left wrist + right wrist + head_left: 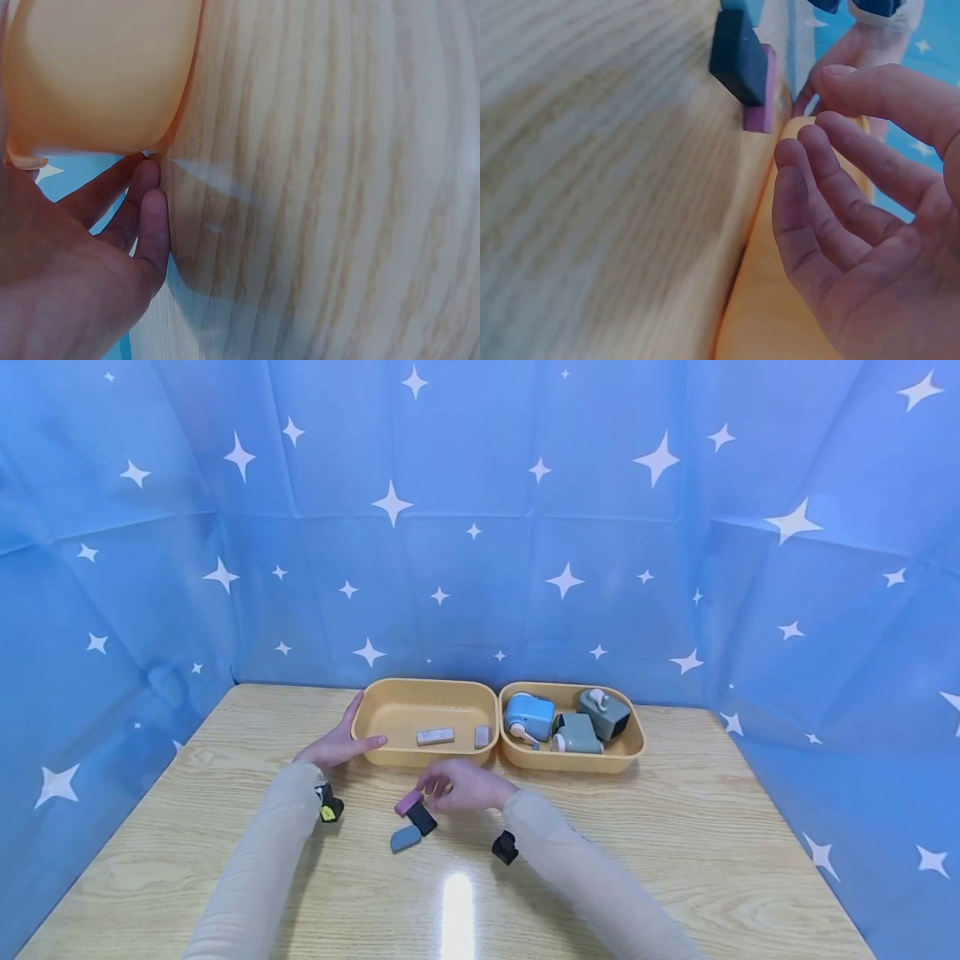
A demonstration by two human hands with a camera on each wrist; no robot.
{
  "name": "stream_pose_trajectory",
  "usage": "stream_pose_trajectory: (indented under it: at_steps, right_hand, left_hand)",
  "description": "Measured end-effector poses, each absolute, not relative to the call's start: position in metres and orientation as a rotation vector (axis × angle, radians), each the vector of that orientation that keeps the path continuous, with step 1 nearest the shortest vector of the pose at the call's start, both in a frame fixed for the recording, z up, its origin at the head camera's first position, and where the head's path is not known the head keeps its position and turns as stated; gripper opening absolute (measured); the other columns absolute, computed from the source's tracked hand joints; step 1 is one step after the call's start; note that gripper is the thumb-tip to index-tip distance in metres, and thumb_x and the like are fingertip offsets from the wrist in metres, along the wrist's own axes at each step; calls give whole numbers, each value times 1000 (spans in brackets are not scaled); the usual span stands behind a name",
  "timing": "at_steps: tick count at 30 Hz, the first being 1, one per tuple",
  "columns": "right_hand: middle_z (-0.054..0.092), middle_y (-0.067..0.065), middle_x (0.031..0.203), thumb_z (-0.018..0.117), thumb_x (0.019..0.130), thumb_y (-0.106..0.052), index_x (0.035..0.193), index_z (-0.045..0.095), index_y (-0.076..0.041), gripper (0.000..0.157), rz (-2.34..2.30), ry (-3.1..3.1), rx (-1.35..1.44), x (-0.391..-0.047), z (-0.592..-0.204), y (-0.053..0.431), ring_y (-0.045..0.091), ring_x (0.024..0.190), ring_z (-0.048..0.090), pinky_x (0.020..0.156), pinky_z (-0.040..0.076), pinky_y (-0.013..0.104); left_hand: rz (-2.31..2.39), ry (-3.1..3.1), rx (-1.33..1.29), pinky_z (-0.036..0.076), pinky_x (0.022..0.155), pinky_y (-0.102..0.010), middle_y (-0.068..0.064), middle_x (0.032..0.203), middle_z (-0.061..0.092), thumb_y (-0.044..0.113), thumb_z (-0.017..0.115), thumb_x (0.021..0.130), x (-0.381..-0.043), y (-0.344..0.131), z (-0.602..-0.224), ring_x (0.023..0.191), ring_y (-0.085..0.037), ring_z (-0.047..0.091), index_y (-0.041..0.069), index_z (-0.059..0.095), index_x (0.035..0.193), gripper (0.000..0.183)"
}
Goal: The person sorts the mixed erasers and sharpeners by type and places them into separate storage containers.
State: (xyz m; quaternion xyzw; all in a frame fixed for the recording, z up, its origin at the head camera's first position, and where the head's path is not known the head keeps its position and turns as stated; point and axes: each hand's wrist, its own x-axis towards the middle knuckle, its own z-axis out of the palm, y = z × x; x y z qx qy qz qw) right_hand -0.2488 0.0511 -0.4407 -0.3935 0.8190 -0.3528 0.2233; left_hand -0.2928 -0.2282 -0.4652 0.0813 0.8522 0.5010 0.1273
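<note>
At the left end of a tan plastic bin (pixel 420 760) is my left hand (pixel 336 747), its thumb across the front rim and its fingers along the outer wall. The left wrist view shows the fingertips (pixel 154 210) beside the bin's lower corner. My right hand (pixel 467 785), fingers loosely bent and holding nothing, hovers over the table in front of the bin. Just left of its fingertips lie a pink block (pixel 408 802), a black block (pixel 422 819) and a blue-grey block (pixel 406 839), all eraser-like. The pink and black ones overlap in the right wrist view.
Inside the left bin sit two pale grey blocks, one lengthwise (pixel 435 737) and one near the right end (pixel 482 737). A second tan bin (pixel 570 762) adjoins it, holding a blue crank pencil sharpener (pixel 531 717) and two grey-green ones (pixel 577 734). A starred blue curtain (pixel 480 577) encloses the table.
</note>
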Motion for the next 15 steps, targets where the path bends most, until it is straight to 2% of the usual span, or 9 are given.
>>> stream_pose_trajectory:
  at_steps: [10,15]
  right_hand:
    - [63,7,107,72,81,0,114,65,-4,35,-966,2278,-994,-244,-454,49,15,91,62,78,50,22]
    - [65,-1,112,72,82,2,117,68,-11,37,-982,2232,-1052,-242,-459,46,12,92,60,79,49,22]
  left_hand:
    - [1467,2489,256,6,110,-63,-27,157,1,39,70,86,-292,-228,-464,140,-48,10,15,-15,153,111]
    - [1452,2494,249,6,110,-62,-26,157,-1,39,69,86,-293,-228,-464,141,-47,9,15,-16,153,110]
